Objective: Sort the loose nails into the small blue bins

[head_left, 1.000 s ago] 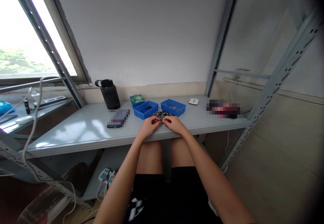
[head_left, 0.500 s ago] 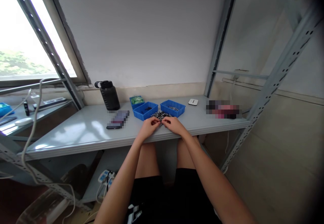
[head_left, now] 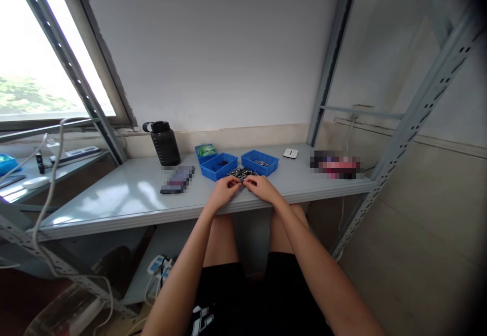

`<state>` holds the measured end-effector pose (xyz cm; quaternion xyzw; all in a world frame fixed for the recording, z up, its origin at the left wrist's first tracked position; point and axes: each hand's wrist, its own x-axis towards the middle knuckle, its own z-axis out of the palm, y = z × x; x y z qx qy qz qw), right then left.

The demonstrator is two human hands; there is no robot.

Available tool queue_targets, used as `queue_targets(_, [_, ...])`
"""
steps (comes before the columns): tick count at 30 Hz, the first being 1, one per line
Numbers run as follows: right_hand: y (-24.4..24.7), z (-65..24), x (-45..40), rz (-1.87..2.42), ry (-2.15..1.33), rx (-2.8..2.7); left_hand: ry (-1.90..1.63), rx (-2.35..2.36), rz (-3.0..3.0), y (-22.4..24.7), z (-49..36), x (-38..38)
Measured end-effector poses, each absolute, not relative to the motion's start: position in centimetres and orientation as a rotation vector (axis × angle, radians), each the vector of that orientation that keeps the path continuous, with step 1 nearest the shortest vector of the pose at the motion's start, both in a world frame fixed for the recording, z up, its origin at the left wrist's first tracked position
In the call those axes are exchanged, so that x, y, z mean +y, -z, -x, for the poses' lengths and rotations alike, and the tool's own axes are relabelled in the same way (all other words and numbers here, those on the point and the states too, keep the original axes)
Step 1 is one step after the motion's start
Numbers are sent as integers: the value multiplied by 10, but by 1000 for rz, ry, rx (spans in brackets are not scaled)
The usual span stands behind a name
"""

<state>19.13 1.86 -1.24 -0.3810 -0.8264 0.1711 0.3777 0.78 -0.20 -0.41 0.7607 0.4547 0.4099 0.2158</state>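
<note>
A heap of small dark and silvery metal pieces [head_left: 241,173], too small to name, lies on the table just past my fingertips. My left hand [head_left: 225,190] rests at the near left of the heap, thumb and fingers pinched together. Opposite it, my right hand [head_left: 262,188] is pinched too, its fingertips close to those of the left. What either pinch holds is too small to make out. Behind the heap stand two blue bins: the left bin [head_left: 208,172] has a few dark pieces inside, and the right bin [head_left: 271,169] contains some silvery pieces.
A small blue box with a green packet [head_left: 206,150] sits behind the left bin. Further left are a black water bottle [head_left: 165,146] and a blurred phone [head_left: 178,180]. To the right lie a white square object [head_left: 290,153] and a blurred reddish item [head_left: 337,166]. Metal shelf posts flank the table [head_left: 125,194].
My hands stay almost in the same place by the heap, still pinched. My right leg under the table has shifted slightly to the right.
</note>
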Motion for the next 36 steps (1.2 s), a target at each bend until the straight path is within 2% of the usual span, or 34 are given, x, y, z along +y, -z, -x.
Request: queue_targets(36, [15,-191,20,977,-401,-2126,-1145,1262,-2126,5,-8,-1])
